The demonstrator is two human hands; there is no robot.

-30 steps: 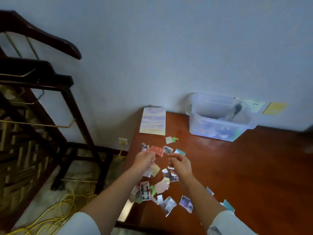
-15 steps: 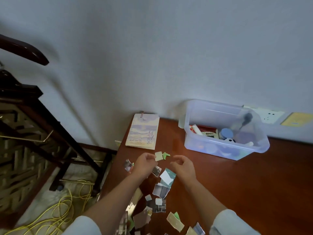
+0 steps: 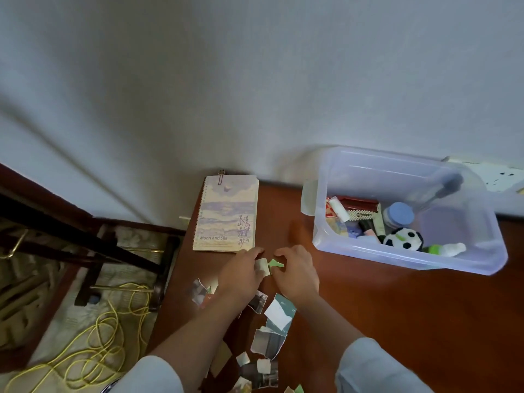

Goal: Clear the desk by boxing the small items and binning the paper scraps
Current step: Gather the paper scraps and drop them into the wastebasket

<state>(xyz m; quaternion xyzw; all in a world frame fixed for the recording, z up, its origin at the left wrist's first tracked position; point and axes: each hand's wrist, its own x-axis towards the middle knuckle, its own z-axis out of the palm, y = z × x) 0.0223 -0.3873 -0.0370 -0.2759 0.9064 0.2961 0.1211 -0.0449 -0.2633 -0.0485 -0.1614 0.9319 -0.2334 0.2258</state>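
Torn paper scraps (image 3: pixel 279 312) lie scattered over the near left of the brown desk (image 3: pixel 397 313). My left hand (image 3: pixel 241 275) pinches a cream scrap (image 3: pixel 262 266) just in front of the notebook. Close beside it, my right hand (image 3: pixel 296 276) curls its fingertips on a small green scrap (image 3: pixel 276 263). A clear plastic box (image 3: pixel 397 171) stands at the back right against the wall. It holds small items, among them a panda toy (image 3: pixel 404 238), a blue-lidded jar (image 3: pixel 398 214) and a red case (image 3: pixel 357 202).
A spiral notebook (image 3: pixel 226 214) lies flat at the desk's back left corner. Left of the desk stands a dark wooden rack (image 3: pixel 93 245), with yellow cable (image 3: pixel 93 350) coiled on the floor. A wall socket (image 3: pixel 502 177) sits behind the box.
Both hands have moved away from the scattered scraps, forward to the cream and green scraps by the notebook. The view has tilted down, so the box's contents show.
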